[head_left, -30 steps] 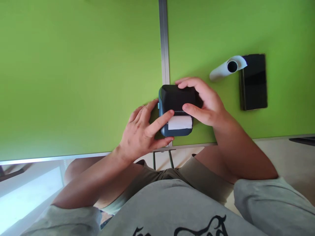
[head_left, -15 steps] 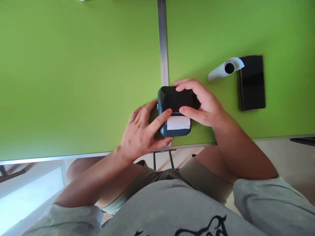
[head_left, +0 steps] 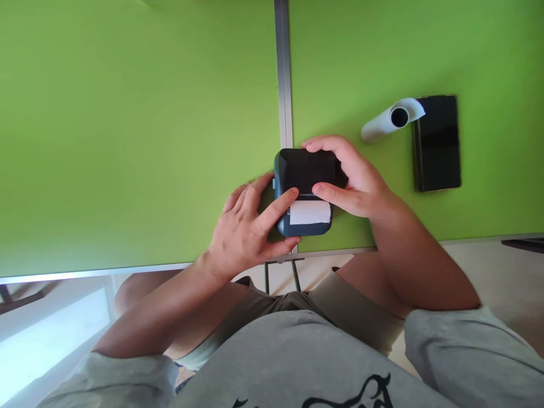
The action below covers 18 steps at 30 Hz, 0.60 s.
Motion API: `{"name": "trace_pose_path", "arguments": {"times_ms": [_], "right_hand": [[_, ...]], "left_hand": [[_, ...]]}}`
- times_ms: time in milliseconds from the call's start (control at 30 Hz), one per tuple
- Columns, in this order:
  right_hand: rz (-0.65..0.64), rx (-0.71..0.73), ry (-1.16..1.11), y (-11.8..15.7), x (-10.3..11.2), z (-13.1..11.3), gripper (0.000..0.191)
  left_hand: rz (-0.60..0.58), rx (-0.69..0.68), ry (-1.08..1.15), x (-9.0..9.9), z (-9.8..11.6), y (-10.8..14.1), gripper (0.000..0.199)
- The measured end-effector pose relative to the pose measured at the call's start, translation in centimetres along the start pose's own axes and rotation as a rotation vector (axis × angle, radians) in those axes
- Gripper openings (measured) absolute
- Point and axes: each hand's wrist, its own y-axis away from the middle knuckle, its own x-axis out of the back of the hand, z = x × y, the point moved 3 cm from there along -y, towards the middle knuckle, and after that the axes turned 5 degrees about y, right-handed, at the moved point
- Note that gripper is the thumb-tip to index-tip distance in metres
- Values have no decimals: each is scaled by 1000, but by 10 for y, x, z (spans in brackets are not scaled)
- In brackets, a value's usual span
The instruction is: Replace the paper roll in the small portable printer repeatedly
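Left hand [head_left: 240, 229], right hand [head_left: 362, 180] around device [head_left: 308, 170] near table edge [head_left: 335, 251], room beyond

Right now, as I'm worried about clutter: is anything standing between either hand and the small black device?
Nothing visible: the left hand and right hand both touch the black device. The white roll and black slab are off beyond the right hand.

The table [head_left: 127, 113] was plain green, its near edge [head_left: 106, 272] silver. Near that edge, the printer [head_left: 308, 170] was black over dark blue, its paper strip [head_left: 310, 213] white. Toward the right edge, the roll [head_left: 378, 126] was white, the phone [head_left: 440, 147] black.
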Motion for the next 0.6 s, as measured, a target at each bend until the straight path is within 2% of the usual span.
{"name": "trace_pose_path", "arguments": {"times_ms": [267, 433, 600], "right_hand": [[16, 32, 25, 0, 0, -1, 48], [27, 29, 45, 0, 0, 0, 49], [38, 5, 56, 1, -1, 2, 50]], "left_hand": [[-6, 1, -24, 0, 0, 0, 73], [-4, 37, -19, -2, -1, 1, 107], [-30, 52, -28, -4, -1, 1, 107]]}}
